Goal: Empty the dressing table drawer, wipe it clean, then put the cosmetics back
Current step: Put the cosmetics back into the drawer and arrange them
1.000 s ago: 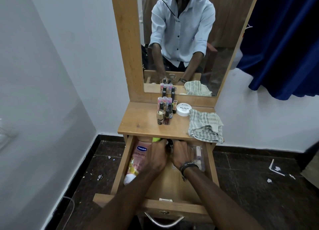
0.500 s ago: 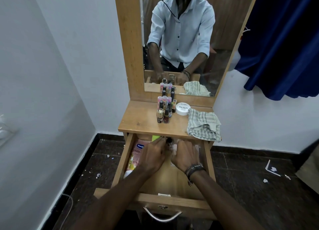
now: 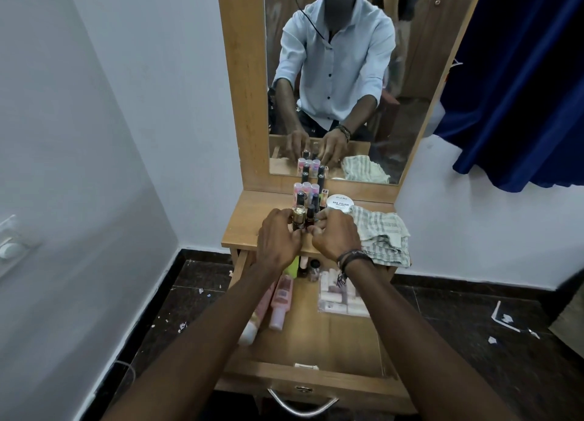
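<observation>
A: Where are your hands?

B: Both sit just above the middle of the frame, on the front edge of the dressing table top (image 3: 252, 228). Your left hand (image 3: 278, 242) has its fingers curled round the gold-capped bottle (image 3: 298, 220), and your right hand (image 3: 336, 235) is cupped with its fingertips closed in beside the dark-capped bottle (image 3: 310, 218). Whether you actually grip that one I can't quite tell, since the fingers hide its base.

A: And the other cosmetics?

B: A cluster of small bottles (image 3: 308, 194) stands just behind your hands, near the mirror (image 3: 410, 73). The white nail polish tub (image 3: 340, 203) is to their right, touching the striped cloth (image 3: 382, 235) that drapes over the table's right edge.

A: The drawer?

B: The drawer (image 3: 316, 335) is pulled out across the lower centre of the frame. You have pink tubes (image 3: 279, 300) lying along its left side, a clear packet (image 3: 339, 294) on the right, and a few small bottles (image 3: 311, 269) at its back, partly under the table top.
</observation>
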The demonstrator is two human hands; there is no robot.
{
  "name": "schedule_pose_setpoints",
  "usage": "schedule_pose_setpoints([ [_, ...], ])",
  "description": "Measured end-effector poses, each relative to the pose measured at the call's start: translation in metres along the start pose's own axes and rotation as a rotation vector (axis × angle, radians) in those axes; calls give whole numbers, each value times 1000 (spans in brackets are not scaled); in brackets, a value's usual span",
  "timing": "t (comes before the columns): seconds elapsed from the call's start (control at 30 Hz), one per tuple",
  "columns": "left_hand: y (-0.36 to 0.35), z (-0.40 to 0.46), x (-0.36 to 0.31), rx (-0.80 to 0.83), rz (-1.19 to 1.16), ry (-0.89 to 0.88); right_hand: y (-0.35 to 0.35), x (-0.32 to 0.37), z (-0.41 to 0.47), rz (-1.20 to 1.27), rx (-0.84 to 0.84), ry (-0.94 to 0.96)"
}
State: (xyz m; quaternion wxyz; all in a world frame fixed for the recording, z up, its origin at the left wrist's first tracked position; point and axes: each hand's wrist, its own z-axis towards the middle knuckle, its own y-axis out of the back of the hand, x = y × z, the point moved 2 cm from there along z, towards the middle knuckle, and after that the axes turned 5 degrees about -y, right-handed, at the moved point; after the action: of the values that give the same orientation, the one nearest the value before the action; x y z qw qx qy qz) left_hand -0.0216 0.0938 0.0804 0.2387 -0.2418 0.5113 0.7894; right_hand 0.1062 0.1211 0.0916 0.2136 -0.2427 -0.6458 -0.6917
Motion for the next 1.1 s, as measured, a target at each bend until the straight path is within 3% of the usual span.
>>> schedule_pose_setpoints([
  [0.3, -7, 5, 6, -8, -12, 8, -10, -2, 4, -97, -6, 130],
  [0.5, -5, -19, 12, 30, -76, -191, 1, -14, -20, -100, 7, 215],
  [0.73, 1, -80, 25, 160, -34, -387, -3, -56, -78, -139, 184, 364],
  [0.9, -17, -81, 24, 401, 174, -288, -27, -68, -76, -247, 310, 267],
  [1.1, -37, -71, 31, 369, 236, -125, -39, -68, -61, -283, 287, 131],
])
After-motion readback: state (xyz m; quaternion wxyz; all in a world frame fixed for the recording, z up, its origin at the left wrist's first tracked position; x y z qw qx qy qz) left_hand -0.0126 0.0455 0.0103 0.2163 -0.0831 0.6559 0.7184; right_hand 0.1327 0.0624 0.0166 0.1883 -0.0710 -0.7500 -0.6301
